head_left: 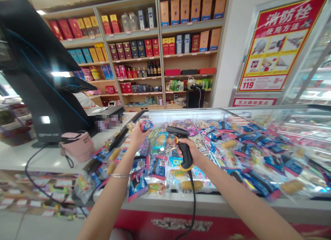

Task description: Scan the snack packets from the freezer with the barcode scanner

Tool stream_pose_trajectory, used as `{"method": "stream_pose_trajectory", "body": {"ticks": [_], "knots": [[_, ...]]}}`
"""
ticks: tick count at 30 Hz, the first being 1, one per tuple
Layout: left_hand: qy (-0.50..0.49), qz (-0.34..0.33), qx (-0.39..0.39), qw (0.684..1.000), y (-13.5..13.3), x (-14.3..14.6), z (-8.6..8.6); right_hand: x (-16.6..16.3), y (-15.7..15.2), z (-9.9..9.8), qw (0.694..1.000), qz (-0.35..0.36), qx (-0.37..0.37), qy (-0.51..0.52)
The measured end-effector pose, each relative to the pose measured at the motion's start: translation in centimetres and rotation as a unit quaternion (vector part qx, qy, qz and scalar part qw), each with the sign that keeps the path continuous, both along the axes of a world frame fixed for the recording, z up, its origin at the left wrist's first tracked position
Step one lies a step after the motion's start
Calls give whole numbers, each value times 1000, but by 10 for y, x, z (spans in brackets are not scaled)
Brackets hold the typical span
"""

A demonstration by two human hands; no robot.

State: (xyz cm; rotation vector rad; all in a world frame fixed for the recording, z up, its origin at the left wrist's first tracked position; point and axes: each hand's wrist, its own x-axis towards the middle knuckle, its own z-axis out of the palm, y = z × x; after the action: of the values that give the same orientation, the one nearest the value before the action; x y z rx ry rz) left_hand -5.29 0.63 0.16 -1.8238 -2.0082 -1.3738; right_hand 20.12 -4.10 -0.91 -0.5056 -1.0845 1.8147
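Note:
My right hand (188, 149) is wrapped round the grip of a black and yellow barcode scanner (186, 157), whose head points left over the packets. Its cable (193, 198) hangs down over the front of the freezer. At the far left corner of the freezer, my left hand (139, 133) is closed on a small blue and pink snack packet (147, 125). Beneath both hands, many blue, purple and clear snack packets (157, 166) are spread across the glass top. Among them lie clear packs, each with a yellowish-brown stick (192, 185).
A black checkout terminal (51, 78) and a pink bag (80, 147) stand on the white counter (51, 162) at left. Shelves of boxed goods (137, 50) line the back wall. A red sign (278, 47) hangs at right, near a glass-fronted case (315, 74).

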Motion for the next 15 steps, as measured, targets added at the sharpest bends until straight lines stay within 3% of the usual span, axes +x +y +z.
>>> {"method": "stream_pose_trajectory", "body": {"ticks": [3,7,11,15], "knots": [[10,-5,21,1000,1,2,8,6,3,14,999,-5,-6,36],[18,-31,57,998,-1,21,33,31,0,48,997,-42,19,67],[16,-131,69,989,-2,69,59,80,-12,77,990,-119,54,56],[6,-245,105,964,1,138,66,142,-30,81,968,-237,61,47]]}}
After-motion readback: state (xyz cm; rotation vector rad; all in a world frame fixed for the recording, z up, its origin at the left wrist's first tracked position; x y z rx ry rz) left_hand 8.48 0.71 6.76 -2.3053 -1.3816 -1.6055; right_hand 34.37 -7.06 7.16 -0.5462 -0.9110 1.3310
